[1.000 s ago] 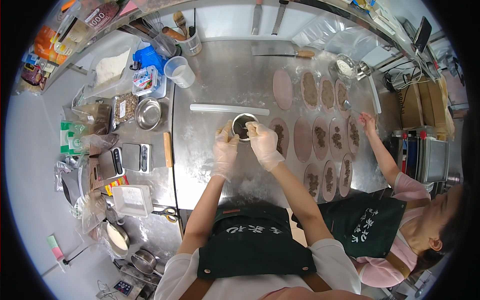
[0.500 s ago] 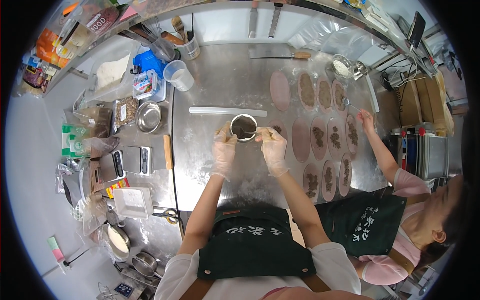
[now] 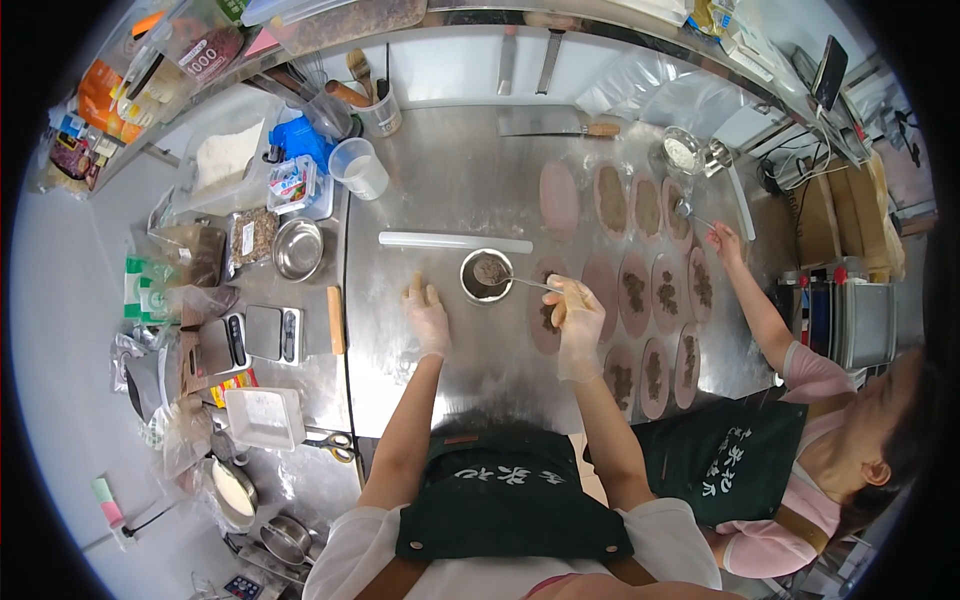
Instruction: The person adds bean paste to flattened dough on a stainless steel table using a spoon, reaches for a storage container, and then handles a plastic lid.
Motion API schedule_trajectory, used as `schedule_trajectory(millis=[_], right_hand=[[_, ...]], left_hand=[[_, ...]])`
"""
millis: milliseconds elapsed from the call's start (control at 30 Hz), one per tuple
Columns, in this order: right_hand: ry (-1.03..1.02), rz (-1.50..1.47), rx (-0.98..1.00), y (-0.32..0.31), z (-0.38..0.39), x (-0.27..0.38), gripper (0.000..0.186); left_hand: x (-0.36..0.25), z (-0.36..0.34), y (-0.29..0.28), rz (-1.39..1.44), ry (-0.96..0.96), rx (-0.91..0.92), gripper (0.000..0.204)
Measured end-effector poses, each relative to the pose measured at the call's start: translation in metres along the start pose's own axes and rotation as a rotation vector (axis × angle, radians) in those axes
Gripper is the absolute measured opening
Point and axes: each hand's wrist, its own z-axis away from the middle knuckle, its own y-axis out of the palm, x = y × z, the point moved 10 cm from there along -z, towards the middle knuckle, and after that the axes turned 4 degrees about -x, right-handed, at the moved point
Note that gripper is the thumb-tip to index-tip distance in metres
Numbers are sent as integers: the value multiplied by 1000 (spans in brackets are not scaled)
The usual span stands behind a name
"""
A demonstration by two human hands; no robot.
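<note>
My left hand point(image 3: 428, 318), in a thin clear glove, rests beside a white tub point(image 3: 464, 288), apart from it, holding nothing, its fingers apart. In my gloved right hand point(image 3: 578, 318) a metal spoon point(image 3: 528, 284) is gripped by its handle. Its bowl, heaped with a grey-brown filling point(image 3: 490, 268), is over the tub, which has dark contents. Right by my right hand lies a pink dough oval point(image 3: 545, 335) with brown crumbly filling, partly hidden by the hand. Several more pink ovals point(image 3: 557, 200) lie in rows to the right, most with filling, a few bare.
A white rolling pin point(image 3: 455, 242) lies beyond the tub. A co-worker's hand point(image 3: 726, 242) at the right holds a spoon point(image 3: 684, 208) over an oval. A cleaver point(image 3: 545, 122) lies at the back. To the left are a metal bowl point(image 3: 297, 250), scales point(image 3: 265, 333) and scissors point(image 3: 340, 446).
My left hand has let go of the tub and moved left and nearer, its fingers spreading. My right hand has drawn back to the right, lifting a spoonful of filling into view.
</note>
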Motion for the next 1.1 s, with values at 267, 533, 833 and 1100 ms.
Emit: schedule_trajectory(millis=[267,533,833,1100], right_hand=[[-188,-37,-199,-37,-59,40,25],[-293,-62,-279,-32,-165,6,21],[-288,-11,-294,-18,-189,-12,21],[-266,35,-281,-19,-187,-15,21]], left_hand=[[-17,23,11,-638,524,-30,39],[-20,25,19,-793,515,-21,39],[-21,23,19,-795,529,-29,41],[-22,23,18,-784,505,-37,39]])
